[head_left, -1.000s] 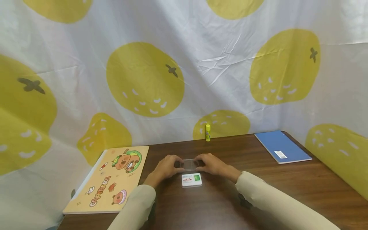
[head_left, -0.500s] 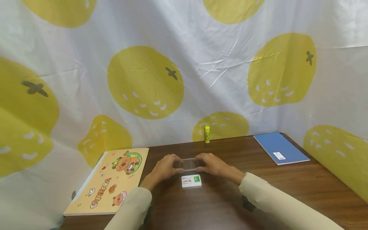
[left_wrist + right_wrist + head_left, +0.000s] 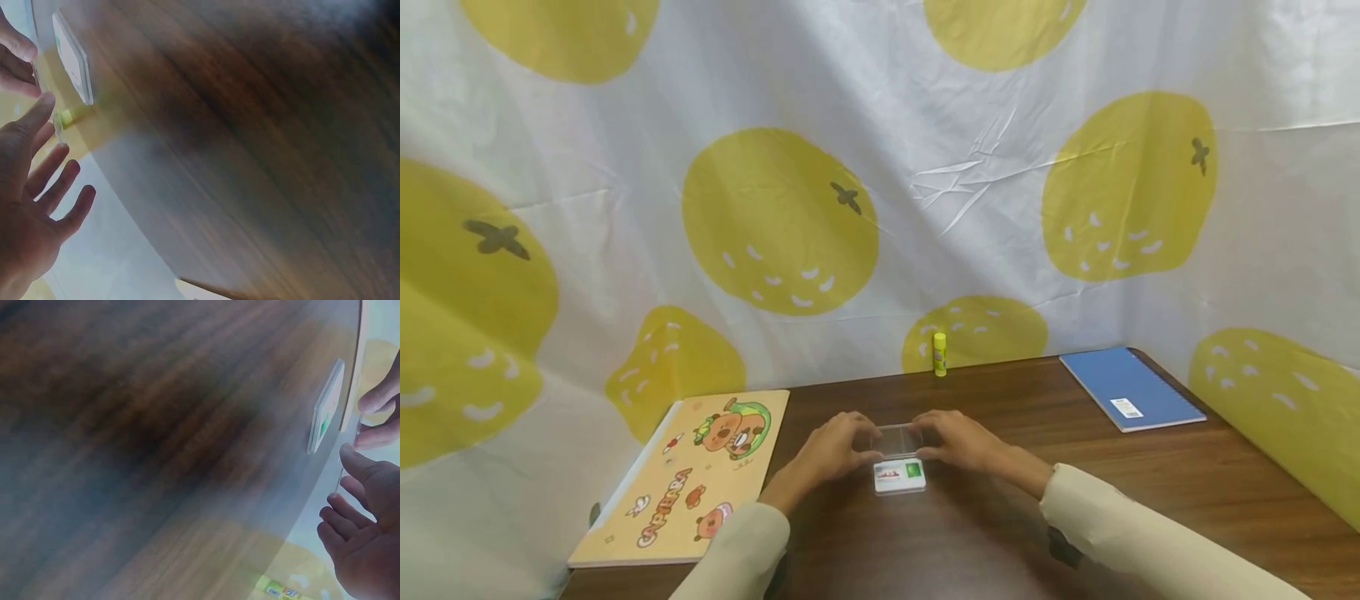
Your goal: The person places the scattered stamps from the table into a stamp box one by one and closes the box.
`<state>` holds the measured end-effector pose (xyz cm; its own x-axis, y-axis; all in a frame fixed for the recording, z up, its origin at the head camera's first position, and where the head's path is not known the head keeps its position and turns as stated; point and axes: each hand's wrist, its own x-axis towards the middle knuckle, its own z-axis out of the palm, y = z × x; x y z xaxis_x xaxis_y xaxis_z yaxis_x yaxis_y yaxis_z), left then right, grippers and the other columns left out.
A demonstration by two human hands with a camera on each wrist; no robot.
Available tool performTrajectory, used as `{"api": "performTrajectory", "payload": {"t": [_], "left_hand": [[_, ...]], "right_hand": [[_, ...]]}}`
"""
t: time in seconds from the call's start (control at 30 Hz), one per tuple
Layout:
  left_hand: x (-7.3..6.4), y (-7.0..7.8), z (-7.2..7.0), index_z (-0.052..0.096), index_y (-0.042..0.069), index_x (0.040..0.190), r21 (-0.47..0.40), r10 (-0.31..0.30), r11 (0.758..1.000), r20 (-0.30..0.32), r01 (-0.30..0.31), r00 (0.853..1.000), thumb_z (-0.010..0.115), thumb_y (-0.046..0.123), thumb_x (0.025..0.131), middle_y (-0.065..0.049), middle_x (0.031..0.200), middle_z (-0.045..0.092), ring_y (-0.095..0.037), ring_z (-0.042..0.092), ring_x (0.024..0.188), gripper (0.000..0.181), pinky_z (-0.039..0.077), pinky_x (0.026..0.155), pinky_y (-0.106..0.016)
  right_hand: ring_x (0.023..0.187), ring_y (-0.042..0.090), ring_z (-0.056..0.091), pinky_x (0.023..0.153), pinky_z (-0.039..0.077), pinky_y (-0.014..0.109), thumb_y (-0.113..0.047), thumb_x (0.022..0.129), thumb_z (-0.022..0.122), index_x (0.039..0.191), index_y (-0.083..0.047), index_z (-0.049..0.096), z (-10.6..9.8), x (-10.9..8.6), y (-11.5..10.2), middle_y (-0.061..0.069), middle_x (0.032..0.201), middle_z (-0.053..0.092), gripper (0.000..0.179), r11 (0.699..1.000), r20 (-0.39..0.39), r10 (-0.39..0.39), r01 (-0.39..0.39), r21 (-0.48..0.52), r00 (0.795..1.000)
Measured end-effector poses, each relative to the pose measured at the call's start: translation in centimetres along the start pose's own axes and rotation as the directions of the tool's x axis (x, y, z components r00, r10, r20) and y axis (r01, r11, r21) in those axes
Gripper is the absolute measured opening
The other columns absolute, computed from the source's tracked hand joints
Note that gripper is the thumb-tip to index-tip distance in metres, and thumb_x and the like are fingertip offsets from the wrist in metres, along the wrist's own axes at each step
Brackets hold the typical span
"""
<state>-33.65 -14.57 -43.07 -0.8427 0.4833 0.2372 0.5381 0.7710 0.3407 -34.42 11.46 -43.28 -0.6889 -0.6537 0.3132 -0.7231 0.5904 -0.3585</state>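
Note:
A clear plastic lid [image 3: 897, 442], thin and rectangular, is held between my two hands. My left hand [image 3: 837, 446] pinches its left end between thumb and fingers. The right hand [image 3: 958, 442] pinches the opposite end the same way. Just in front of the lid, a small white rectangular case [image 3: 899, 476] with a red picture and a green patch lies flat on the table. In the left wrist view, the lid [image 3: 59, 130] shows edge-on, apart from the case [image 3: 74, 59]. Whether the lid touches the case in the head view, I cannot tell.
A yellow glue stick [image 3: 939, 355] stands upright at the table's back edge. On the left lies a capybara-print book or folder [image 3: 685, 475]. A blue spiral notebook [image 3: 1131, 387] lies at the back right. A lemon-patterned curtain [image 3: 775, 221] hangs behind the brown table [image 3: 910, 550].
Both hands have brought the clear lid slightly nearer to the white case, closing the gap seen earlier. The head view has tilted up a little.

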Motion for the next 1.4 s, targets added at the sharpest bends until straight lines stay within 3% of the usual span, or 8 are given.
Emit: {"api": "performTrajectory", "payload": {"t": [0.43, 1.13, 1.4], "left_hand": [[-0.8, 0.6, 0.4, 0.079, 0.016, 0.111, 0.033, -0.012, 0.999, 0.044, 0.010, 0.999, 0.083, 0.036, 0.090, -0.002, 0.120, 0.071, -0.025, 0.062, 0.117, 0.029, 0.052, 0.099, -0.050], [-2.4, 0.3, 1.2, 0.079, 0.016, 0.110, 0.057, 0.046, 0.997, 0.061, -0.049, 0.997, 0.082, 0.040, 0.089, 0.001, 0.116, 0.071, -0.021, 0.063, 0.113, 0.032, 0.054, 0.097, -0.045], [-2.6, 0.5, 1.4, 0.080, 0.019, 0.111, 0.072, 0.026, 0.997, 0.074, -0.031, 0.997, 0.082, 0.044, 0.088, 0.005, 0.115, 0.071, -0.019, 0.063, 0.114, 0.033, 0.053, 0.098, -0.044]], "right_hand": [[0.120, 0.039, 0.066, 0.101, 0.052, 0.051, -0.016, 0.092, 0.080, 0.125, 0.002, 0.070, 0.4, -1.2, -0.4, 0.021, 0.129, 0.068, 0.039, 1.000, 0.010, -0.026, 0.026, -0.009, 1.000], [0.118, 0.038, 0.067, 0.100, 0.053, 0.051, -0.018, 0.091, 0.080, 0.125, 0.001, 0.070, 1.2, -2.4, -1.0, 0.021, 0.129, 0.068, 0.040, 0.999, 0.047, -0.032, 0.032, -0.001, 0.998], [0.119, 0.036, 0.066, 0.102, 0.053, 0.049, -0.017, 0.092, 0.079, 0.126, 0.000, 0.070, 1.6, -2.6, -0.9, 0.019, 0.129, 0.069, 0.039, 1.000, 0.063, -0.020, 0.019, 0.010, 0.998]]}}
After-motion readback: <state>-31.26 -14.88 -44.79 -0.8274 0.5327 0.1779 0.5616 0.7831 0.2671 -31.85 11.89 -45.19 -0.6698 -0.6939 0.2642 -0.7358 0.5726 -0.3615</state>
